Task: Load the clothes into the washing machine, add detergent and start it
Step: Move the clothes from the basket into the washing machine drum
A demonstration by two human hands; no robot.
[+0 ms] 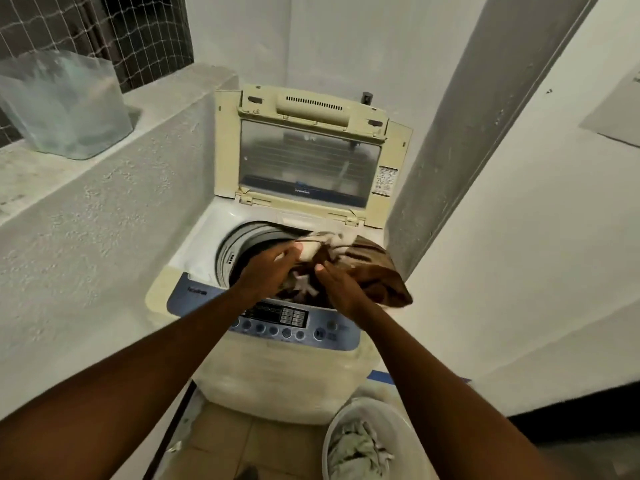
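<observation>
Washing machine (277, 368) straight ahead of me, lid (304, 161) propped up at the back, drum opening (249, 244) exposed. Both my hands are over the mouth with a brown-and-white patterned garment (367, 268) bunched between them.

Key relation: the garment's bulk lies right and rearward of my fingers, draped over the right rim of the opening, part of it hanging outside. The drum's free space is left of and below my hands. So my guess is the next move is a push down and leftward, not straight down.

Left hand (268, 271) is clamped on the pale upper fold. Right hand (341, 284) is pinching the brown edge nearer the control panel (277, 317). Right hand is closer to the overhanging part, so it should drag that in.

White basket (363, 441) on the floor, lower right, holds more clothes. Loading not done.
</observation>
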